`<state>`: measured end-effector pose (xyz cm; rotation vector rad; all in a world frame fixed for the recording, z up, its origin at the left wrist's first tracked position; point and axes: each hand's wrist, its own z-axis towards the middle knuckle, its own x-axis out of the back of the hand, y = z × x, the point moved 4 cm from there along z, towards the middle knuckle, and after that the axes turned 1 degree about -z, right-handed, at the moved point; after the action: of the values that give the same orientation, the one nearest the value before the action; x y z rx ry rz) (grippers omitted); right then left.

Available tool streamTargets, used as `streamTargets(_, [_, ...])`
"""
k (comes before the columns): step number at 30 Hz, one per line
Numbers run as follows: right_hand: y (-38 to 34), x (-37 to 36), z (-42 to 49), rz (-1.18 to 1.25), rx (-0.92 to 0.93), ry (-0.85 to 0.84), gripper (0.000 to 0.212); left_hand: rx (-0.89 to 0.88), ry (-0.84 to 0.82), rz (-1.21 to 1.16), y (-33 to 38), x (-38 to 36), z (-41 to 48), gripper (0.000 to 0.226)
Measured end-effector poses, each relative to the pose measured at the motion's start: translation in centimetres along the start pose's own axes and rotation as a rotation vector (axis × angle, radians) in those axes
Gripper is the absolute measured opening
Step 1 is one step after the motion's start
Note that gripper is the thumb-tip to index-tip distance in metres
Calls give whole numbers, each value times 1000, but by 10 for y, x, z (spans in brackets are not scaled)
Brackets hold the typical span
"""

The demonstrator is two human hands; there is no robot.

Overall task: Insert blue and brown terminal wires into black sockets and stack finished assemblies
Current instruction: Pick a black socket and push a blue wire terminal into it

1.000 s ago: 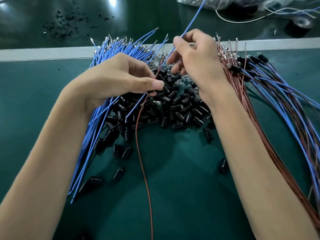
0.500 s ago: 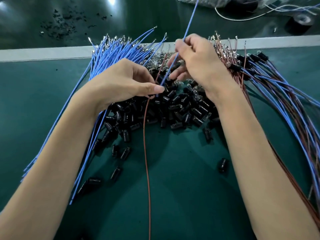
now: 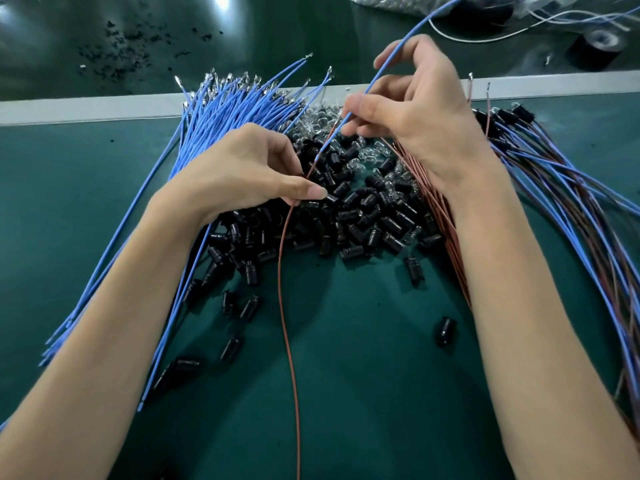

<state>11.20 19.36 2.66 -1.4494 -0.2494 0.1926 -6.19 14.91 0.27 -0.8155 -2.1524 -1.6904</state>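
Head view: the right hand (image 3: pixel 415 109), pinching the blue wire (image 3: pixel 391 53), has drawn it upward. Its tip now hangs just above the left hand (image 3: pixel 249 168), which pinches the brown wire (image 3: pixel 282 271) (any socket is hidden) over the black sockets (image 3: pixel 363 216). Insertion looks next.

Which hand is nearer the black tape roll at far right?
Right. The right hand, pinching a long blue wire, sits left of the black tape roll; the left hand, pinching a thin brown wire, is farther left.
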Motion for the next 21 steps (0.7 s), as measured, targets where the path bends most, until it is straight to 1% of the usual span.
streamTargets(4, [0,-5,-2,-83,9,-42,36,-27,39,-56,3,0,-1,30])
streamTargets(8, [0,-6,-1,-108,17,-34,36,-56,39,-110,6,0,-3,27])
streamTargets(15, [-4,-2,0,-81,50,12,36,-84,78,-182,11,0,-4,42])
streamTargets(21, [-4,-8,-2,-139,41,-14,33,-78,116,-154,8,0,-3,44])
